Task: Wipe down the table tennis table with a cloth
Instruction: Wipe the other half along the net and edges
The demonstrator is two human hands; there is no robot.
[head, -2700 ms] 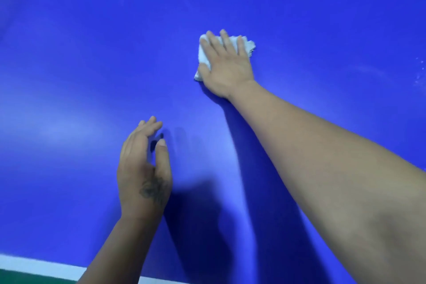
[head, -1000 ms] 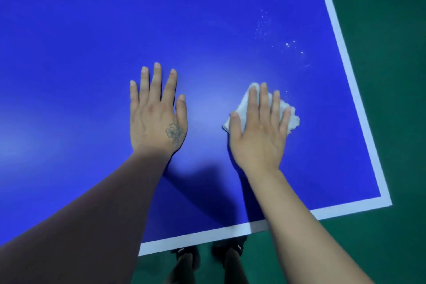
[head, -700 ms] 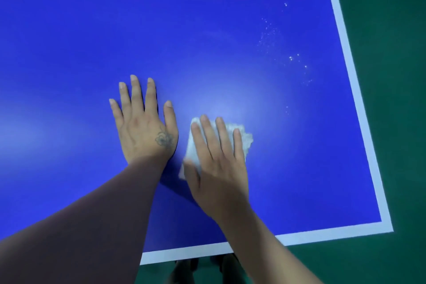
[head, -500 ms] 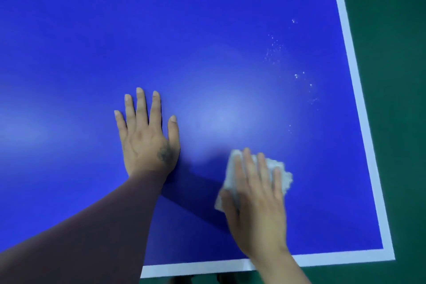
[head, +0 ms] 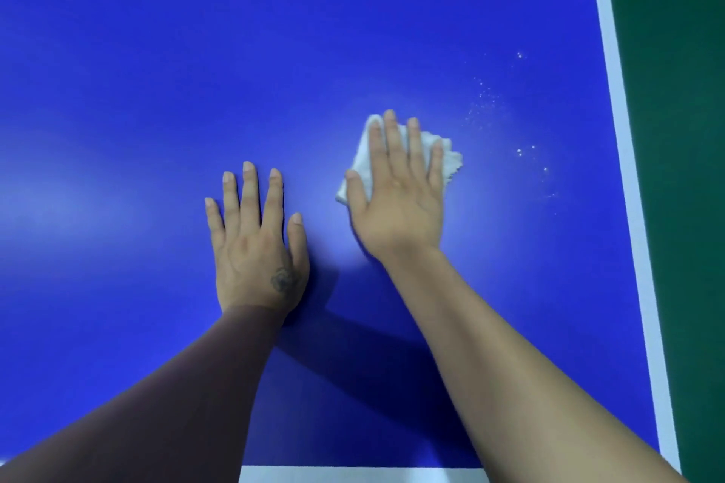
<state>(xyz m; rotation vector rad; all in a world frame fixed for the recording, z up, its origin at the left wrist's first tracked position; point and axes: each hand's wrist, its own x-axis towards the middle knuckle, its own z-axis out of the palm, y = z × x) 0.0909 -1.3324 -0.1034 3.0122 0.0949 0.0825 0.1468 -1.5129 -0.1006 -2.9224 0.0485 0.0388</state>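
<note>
The blue table tennis table [head: 157, 90] fills most of the view, with white lines along its right and near edges. My right hand [head: 396, 204] lies flat with straight fingers on a crumpled white cloth [head: 449, 161], pressing it onto the table right of centre. Most of the cloth is hidden under the hand. My left hand [head: 255, 247] rests flat on the bare surface just left of it, fingers spread and straight, holding nothing.
White specks [head: 521, 151] dot the blue surface to the right of the cloth, near the white sideline [head: 620, 129]. Green floor [head: 674, 169] lies beyond the table's right edge. The white end line [head: 353, 474] runs along the bottom.
My right hand has slid the cloth away from the near edge, further up the table and toward the specks. My left hand stays flat in about the same place.
</note>
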